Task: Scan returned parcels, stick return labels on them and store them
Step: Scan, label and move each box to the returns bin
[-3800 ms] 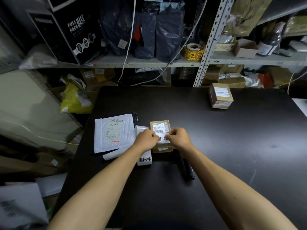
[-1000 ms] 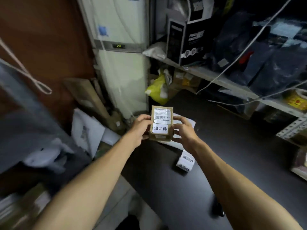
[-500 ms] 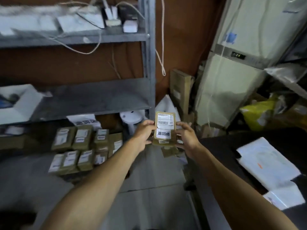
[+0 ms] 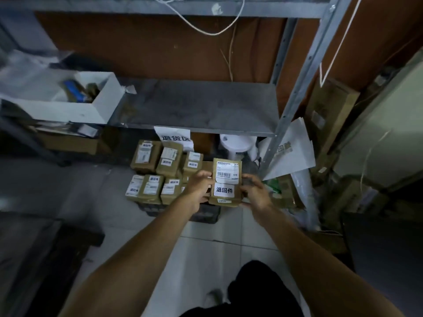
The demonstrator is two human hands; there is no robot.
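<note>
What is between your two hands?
The head view shows a brown parcel with a return label, gripped between the left hand and right hand.

Held parcel (image 4: 226,181): brown cardboard w/ white return label (image 4: 224,190), black characters; white shipping label (image 4: 227,171), black barcode. Stacked parcels (image 4: 160,172): same brown/white. Shelf (image 4: 196,104): grey metal. Floor tiles (image 4: 206,243): white.

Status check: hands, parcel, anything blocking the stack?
Left hand and right hand both grip the parcel. Return label on, parcel held above the stacked parcels. Nothing in the way.
</note>
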